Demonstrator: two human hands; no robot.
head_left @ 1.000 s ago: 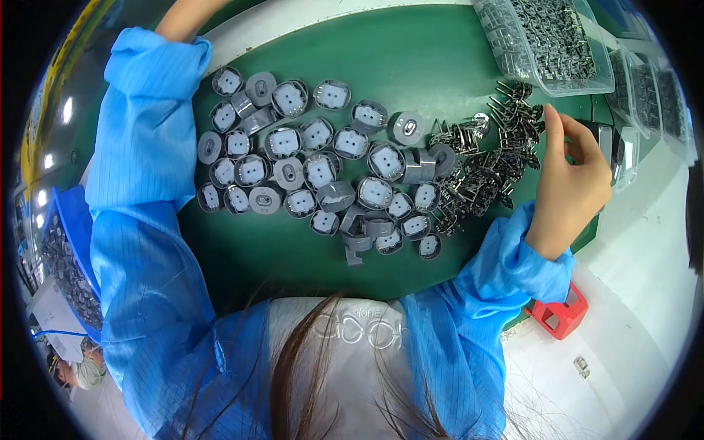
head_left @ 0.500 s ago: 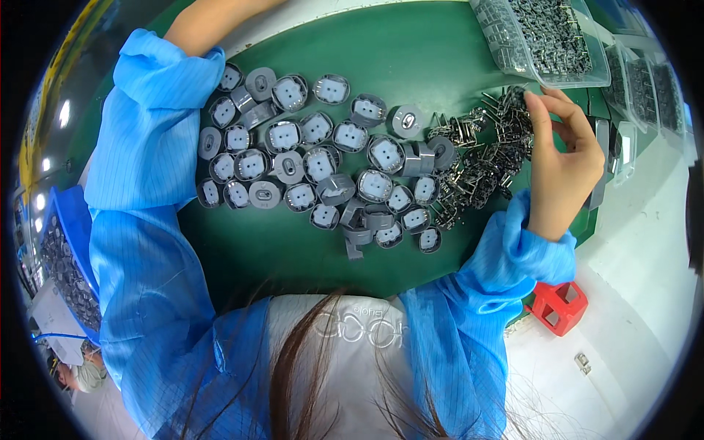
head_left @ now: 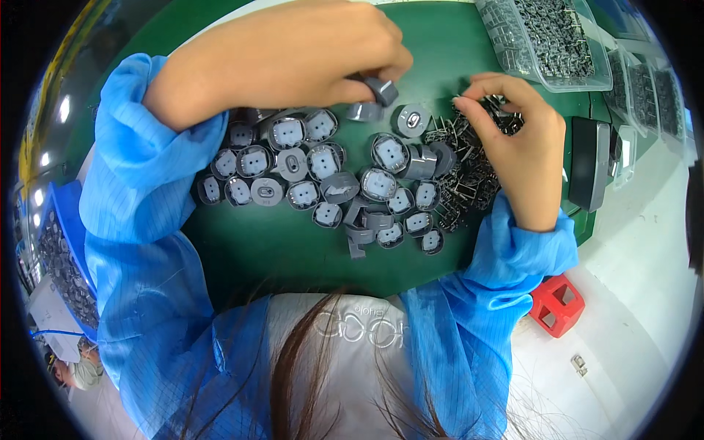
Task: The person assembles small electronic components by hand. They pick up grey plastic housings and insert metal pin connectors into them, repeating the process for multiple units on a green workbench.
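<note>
My left hand (head_left: 341,51) reaches across the far part of the green table, its fingers closed on a dark grey round plastic housing (head_left: 383,92). Just below that is another grey housing (head_left: 364,111). At the right, my right hand (head_left: 522,128) has thumb and forefinger pinched together; whatever is between the tips is too small to name. Beneath and beside it spreads a pile of small metal pins or clips (head_left: 469,172). Many grey oval housings with pale inserts (head_left: 379,185) lie over the middle, some showing their closed side, like the cap (head_left: 413,119).
A clear plastic bin (head_left: 565,44) full of metal parts stands at the far right, with more clear bins (head_left: 645,92) beyond. A black box (head_left: 589,165) lies at the right edge. A red plastic stool (head_left: 557,304) is below right; a blue bin (head_left: 70,235) stands left.
My left hand has come from beyond the upper left edge to the middle, now with a grey housing. My right hand has moved left from the far side of the metal pile, still pinched.
</note>
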